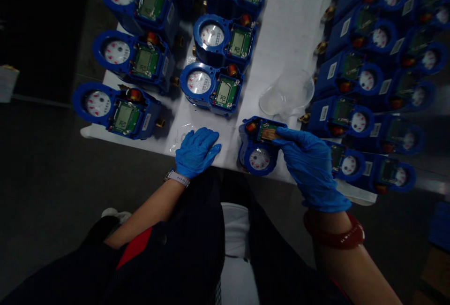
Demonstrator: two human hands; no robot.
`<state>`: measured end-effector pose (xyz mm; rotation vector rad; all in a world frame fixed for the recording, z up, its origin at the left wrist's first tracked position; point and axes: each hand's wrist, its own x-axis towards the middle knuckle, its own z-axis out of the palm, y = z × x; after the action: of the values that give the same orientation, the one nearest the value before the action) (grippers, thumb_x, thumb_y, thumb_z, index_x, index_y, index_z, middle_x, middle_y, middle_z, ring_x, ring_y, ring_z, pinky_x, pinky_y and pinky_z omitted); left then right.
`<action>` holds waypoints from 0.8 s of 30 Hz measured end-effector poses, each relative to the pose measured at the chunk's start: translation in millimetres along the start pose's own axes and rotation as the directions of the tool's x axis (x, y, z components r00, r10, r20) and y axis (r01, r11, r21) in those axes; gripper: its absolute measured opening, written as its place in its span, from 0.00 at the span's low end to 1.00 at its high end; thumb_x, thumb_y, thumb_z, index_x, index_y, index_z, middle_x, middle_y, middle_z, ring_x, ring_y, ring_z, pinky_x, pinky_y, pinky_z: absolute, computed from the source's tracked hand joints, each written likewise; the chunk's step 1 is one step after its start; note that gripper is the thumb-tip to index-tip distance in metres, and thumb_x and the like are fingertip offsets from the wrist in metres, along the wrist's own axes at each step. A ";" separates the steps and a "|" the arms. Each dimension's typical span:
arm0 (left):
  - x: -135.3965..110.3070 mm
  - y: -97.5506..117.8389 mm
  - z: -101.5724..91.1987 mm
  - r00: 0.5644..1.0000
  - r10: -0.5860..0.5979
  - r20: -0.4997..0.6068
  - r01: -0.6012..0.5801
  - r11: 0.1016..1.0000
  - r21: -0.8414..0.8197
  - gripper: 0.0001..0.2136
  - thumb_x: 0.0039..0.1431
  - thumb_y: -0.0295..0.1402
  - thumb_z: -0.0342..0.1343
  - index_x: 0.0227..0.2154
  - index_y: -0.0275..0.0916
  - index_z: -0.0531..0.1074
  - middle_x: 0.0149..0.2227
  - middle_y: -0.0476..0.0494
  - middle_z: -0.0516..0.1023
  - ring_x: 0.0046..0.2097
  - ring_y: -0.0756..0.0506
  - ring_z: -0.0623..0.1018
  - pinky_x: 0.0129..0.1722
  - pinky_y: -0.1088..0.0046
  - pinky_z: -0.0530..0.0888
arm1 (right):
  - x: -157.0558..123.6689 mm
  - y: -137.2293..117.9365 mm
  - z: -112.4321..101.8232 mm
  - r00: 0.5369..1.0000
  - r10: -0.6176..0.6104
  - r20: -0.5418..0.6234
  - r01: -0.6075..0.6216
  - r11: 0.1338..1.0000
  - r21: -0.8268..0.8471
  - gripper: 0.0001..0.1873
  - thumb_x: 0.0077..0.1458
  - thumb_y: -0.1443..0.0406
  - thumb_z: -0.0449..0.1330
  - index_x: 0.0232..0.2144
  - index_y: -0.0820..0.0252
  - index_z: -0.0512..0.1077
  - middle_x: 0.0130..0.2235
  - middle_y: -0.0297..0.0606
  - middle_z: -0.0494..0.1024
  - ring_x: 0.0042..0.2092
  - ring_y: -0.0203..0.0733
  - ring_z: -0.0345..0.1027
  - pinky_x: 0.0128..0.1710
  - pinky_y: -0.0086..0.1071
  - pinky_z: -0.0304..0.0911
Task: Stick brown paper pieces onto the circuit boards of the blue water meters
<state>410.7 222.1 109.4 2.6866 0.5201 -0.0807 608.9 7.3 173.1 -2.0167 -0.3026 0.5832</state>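
Observation:
My right hand (309,166) in a blue nitrile glove has its fingertips on a copper-coloured piece (269,132) lying over the green circuit board of a blue water meter (258,148). That meter lies near the table's front edge, with its dial facing me. My left hand (196,152), also gloved, rests flat on the white table (207,129) and holds nothing. A crumpled clear plastic film (181,138) lies just beyond its fingers. The nearest upright meter (211,89) stands beyond that hand.
Rows of blue water meters (123,103) with brass fittings cover the table's left and middle, and more (351,117) line its right side. A clear plastic beaker (286,94) lies on its side between them. A dark floor surrounds the table.

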 end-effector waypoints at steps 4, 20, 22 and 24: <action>-0.1 0.3 -0.5 1.000 -0.009 0.007 0.009 1.000 -0.009 0.20 0.70 0.46 0.49 0.59 0.46 0.73 0.60 0.41 0.76 0.64 0.38 0.72 0.65 0.52 0.66 | 0.2 -1.7 0.3 1.000 0.003 -0.007 -0.003 1.000 0.009 0.18 0.53 0.54 0.67 0.43 0.58 0.80 0.45 0.40 0.80 0.47 0.49 0.75 0.55 0.53 0.71; 0.2 0.3 -0.6 0.999 0.037 -0.021 -0.037 0.999 0.028 0.19 0.71 0.45 0.50 0.58 0.45 0.74 0.59 0.42 0.77 0.63 0.38 0.73 0.64 0.53 0.67 | -1.1 -9.6 -10.5 0.999 0.053 0.000 -0.053 0.997 0.062 0.15 0.53 0.57 0.70 0.42 0.58 0.80 0.45 0.41 0.79 0.47 0.47 0.75 0.55 0.47 0.73; -0.1 0.0 0.0 0.999 0.037 -0.020 -0.037 0.999 0.027 0.19 0.71 0.45 0.50 0.58 0.45 0.74 0.59 0.42 0.77 0.63 0.38 0.73 0.64 0.53 0.66 | -1.2 -8.1 -11.7 0.999 0.046 -0.007 -0.046 0.998 0.042 0.16 0.53 0.57 0.71 0.42 0.58 0.80 0.45 0.41 0.79 0.48 0.47 0.74 0.55 0.47 0.73; -0.4 -0.2 0.6 0.999 0.034 -0.017 -0.034 0.999 0.019 0.19 0.71 0.45 0.50 0.58 0.45 0.73 0.59 0.42 0.77 0.63 0.38 0.72 0.65 0.53 0.66 | -1.3 -6.6 -12.1 0.999 0.049 -0.018 -0.048 0.998 0.031 0.16 0.53 0.57 0.71 0.42 0.58 0.80 0.45 0.40 0.80 0.48 0.47 0.74 0.54 0.47 0.73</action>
<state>410.2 221.8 108.9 2.7154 0.4812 -0.0532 614.2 0.9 184.1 -2.0042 -0.2326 0.5953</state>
